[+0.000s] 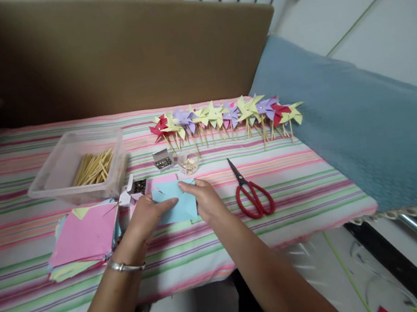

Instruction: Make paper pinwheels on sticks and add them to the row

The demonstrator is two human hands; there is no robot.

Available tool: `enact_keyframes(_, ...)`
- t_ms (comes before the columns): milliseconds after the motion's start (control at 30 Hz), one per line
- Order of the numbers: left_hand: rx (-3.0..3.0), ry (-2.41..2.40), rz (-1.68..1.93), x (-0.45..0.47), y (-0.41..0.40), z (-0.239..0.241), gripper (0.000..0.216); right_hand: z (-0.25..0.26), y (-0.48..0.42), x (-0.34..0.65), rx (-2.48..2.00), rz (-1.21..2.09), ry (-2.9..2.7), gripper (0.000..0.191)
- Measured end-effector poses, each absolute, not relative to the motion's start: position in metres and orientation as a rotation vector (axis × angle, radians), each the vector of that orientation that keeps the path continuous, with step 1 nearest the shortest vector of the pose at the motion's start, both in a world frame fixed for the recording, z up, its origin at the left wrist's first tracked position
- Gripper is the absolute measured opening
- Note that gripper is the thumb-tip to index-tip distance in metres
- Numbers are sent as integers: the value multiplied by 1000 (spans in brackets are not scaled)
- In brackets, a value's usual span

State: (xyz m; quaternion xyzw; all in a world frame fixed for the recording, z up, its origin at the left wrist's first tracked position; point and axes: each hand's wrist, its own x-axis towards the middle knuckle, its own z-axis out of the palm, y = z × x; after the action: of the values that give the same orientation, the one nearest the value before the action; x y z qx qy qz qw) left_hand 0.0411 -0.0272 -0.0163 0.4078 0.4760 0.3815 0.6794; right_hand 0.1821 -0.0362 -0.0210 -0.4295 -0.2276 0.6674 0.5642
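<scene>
A light-blue square of paper (177,210) is held between my two hands, with cuts running in from its upper corners. My left hand (149,212) grips its left side, thumb lying flat on top. At the upper right, my right hand (204,195) pinches the sheet near its edge; the fingers underneath are hidden. Some pink paper (162,180) shows just behind the blue square. Right of my hands lie scissors (253,196) with red handles, blades pointing away from me. A stack of coloured paper squares (84,235), pink on top, lies to the left.
A clear plastic box (48,177) holds wooden sticks (94,168). Small boxes of metal pins (164,160) and dark pins (140,187) stand near a round tub (189,163) of small pale pieces. Several paper pinwheels (226,116) are lined up behind, before a cardboard panel (115,54).
</scene>
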Motion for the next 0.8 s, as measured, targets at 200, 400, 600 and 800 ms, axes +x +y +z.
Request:
enact_keyframes(200,913,1081,808,42,-27,-18,34,-19,-35,184,-1012,1531,-456,33)
enact_keyframes(400,874,1080,804,44,-27,-15,35,-20,-34,184,-971,1538,-455,27)
enact_keyframes(600,841,1087,818,45,-28,-11,35,-25,-29,186,-1088,1506,-430,29)
enact_keyframes(800,697,1064,989,39,-24,-8,33,-21,-23,209,-1338,1212,-829,44)
